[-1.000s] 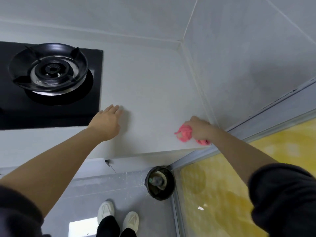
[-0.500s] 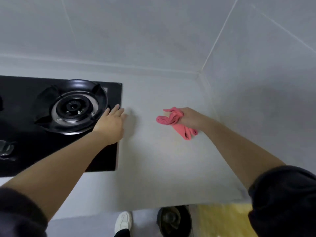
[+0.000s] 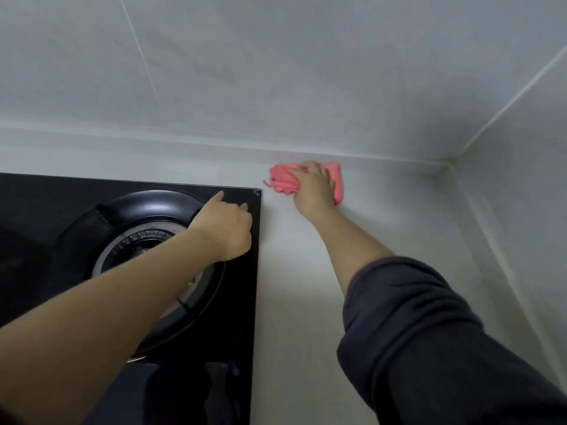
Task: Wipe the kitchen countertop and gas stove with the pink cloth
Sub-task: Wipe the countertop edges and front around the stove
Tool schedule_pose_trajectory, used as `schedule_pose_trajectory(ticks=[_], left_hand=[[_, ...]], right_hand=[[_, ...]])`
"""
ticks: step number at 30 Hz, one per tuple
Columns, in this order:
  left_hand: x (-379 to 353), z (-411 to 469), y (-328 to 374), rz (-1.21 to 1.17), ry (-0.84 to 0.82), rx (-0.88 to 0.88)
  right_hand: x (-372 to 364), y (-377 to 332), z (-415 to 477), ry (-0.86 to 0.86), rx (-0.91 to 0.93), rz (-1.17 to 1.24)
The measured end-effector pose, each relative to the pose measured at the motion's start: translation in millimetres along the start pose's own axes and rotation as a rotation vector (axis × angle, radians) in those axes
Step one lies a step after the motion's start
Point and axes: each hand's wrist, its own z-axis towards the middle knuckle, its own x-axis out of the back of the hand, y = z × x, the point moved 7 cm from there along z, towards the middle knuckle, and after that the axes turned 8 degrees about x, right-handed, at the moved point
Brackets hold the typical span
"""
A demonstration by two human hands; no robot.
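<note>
Pink cloth [image 3: 283,181], bunched under the right hand's [image 3: 313,188] curled fingers, wipes the counter's [image 3: 306,289] back edge; stove [image 3: 241,317], under the half-curled left hand [image 3: 226,232], likely awaits wiping.

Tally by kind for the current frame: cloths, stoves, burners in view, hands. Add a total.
Cloths: 1, the pink cloth
Stoves: 1, the gas stove
Burners in view: 1, the burner
Hands: 2, the left hand and the right hand
Total: 5

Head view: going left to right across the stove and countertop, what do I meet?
Burner → left hand at the right edge of the gas stove → pink cloth under the right hand → corner of the walls.
</note>
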Motion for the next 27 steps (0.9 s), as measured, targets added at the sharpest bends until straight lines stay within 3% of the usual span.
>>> schedule_pose_trajectory(ticks=[8, 15, 20, 23, 25, 27], left_hand=[[-2.4, 5.8, -13.3, 0.044, -0.012, -0.035], [0.6, -36.7, -6.1, -0.118, 0.078, 0.127], [2.8, -81.1, 27.3, -0.146, 0.161, 0.092], [-4.4, -115.6, 53.4, -0.111, 0.150, 0.020], [-11.2, -139.2, 63.5, -0.118, 0.130, -0.004], [-15.5, -154.8, 64.1, -0.128, 0.115, -0.001]], right_hand=[[-16.9, -36.7, -32.6, -0.181, 0.266, 0.213], [-6.9, -95.7, -175.0, -0.407, 0.556, 0.292], [15.2, -122.4, -291.5, -0.658, 0.799, 0.330], [25.3, -107.7, -353.1, -0.989, 0.794, 0.213], [35.7, -85.5, -377.0, -1.208, 0.683, 0.142], [50.7, -65.1, -362.4, -1.163, 0.464, 0.192]])
